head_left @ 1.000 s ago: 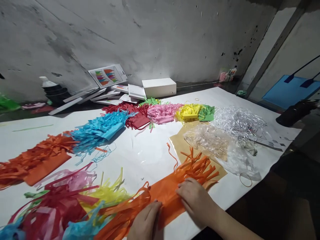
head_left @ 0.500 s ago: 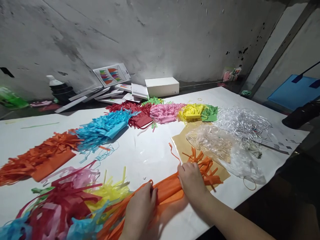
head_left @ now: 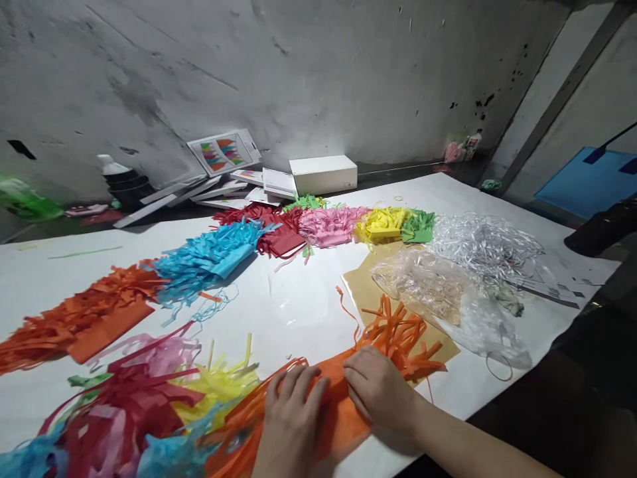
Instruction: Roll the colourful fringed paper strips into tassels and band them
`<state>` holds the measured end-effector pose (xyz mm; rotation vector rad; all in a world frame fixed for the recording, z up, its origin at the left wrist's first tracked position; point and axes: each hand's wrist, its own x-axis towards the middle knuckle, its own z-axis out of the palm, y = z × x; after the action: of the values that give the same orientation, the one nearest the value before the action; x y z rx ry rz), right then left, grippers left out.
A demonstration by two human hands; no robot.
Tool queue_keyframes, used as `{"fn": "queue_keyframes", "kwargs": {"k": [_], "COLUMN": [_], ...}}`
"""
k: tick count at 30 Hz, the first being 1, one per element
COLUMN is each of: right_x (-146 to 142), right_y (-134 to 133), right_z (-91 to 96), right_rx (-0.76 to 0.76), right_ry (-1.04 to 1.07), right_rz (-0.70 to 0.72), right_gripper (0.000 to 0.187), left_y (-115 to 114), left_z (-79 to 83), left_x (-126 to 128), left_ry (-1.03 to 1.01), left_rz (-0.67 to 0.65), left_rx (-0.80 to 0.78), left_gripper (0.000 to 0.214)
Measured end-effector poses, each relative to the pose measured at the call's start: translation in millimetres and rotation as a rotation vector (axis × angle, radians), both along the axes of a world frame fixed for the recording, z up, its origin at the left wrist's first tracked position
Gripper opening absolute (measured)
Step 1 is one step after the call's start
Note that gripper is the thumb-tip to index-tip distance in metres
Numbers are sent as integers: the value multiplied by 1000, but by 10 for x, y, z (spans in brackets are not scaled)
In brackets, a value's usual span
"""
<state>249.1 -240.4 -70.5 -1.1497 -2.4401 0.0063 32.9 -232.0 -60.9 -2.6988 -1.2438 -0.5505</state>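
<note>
Both hands rest on a strip of orange tissue paper [head_left: 338, 382] with fringed ends, lying on the white sheet [head_left: 293, 305] near the table's front edge. My left hand [head_left: 291, 418] lies flat on its middle, fingers stretched and slightly apart. My right hand [head_left: 381, 392] presses on the paper just to the right, fingers curled down onto it. The strip's right fringe [head_left: 403, 335] spreads over a brown paper sheet [head_left: 361, 289]. Its left fringe runs into a heap of red, pink, yellow and blue fringed tissue [head_left: 149, 405].
Fringed tissue bundles lie in an arc: orange [head_left: 84, 315], blue [head_left: 209, 255], red [head_left: 273, 232], pink [head_left: 328, 226], yellow [head_left: 381, 222], green [head_left: 418, 226]. Clear plastic bags [head_left: 448, 292] and white shreds [head_left: 482, 242] sit right. A white box [head_left: 323, 174] and cards stand by the wall.
Both hands drew back towards me and flattened on the orange strip. The left hand's fingers opened out; the right hand moved off the fringe onto the strip's middle.
</note>
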Motion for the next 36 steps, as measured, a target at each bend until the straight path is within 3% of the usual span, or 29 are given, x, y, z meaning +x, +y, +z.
{"fn": "queue_keyframes", "kwargs": {"k": [6, 11, 14, 16, 20, 24, 30, 33, 36], "right_x": [77, 192, 193, 156, 60, 53, 98, 78, 43], "right_y": [-67, -113, -51, 19, 143, 175, 134, 125, 103], "right_z": [-24, -22, 94, 170, 229, 209, 69, 26, 36], "right_rx": [116, 11, -119, -170, -181, -148, 50, 77, 62], "right_ry": [-81, -114, -123, -140, -166, -176, -186, -166, -143], "right_rz": [106, 46, -74, -163, -294, -324, 129, 97, 85], "right_gripper": [13, 11, 11, 14, 15, 4, 18, 24, 19], "left_y": [-127, -196, -230, -232, -157, -99, -171, -186, -172], "left_z": [-80, -116, -96, -54, 27, 33, 27, 3, -54], "left_x": [33, -50, -37, 17, 140, 195, 191, 161, 126], "left_ry": [-107, -55, -71, -66, 14, 65, -81, -117, -122], "left_rz": [-110, -132, -8, 110, 332, 426, 317, 153, 58], "left_rx": [-4, 6, -17, -123, -299, -272, -74, -23, -39], "left_gripper": [31, 30, 17, 19, 30, 29, 18, 15, 14]}}
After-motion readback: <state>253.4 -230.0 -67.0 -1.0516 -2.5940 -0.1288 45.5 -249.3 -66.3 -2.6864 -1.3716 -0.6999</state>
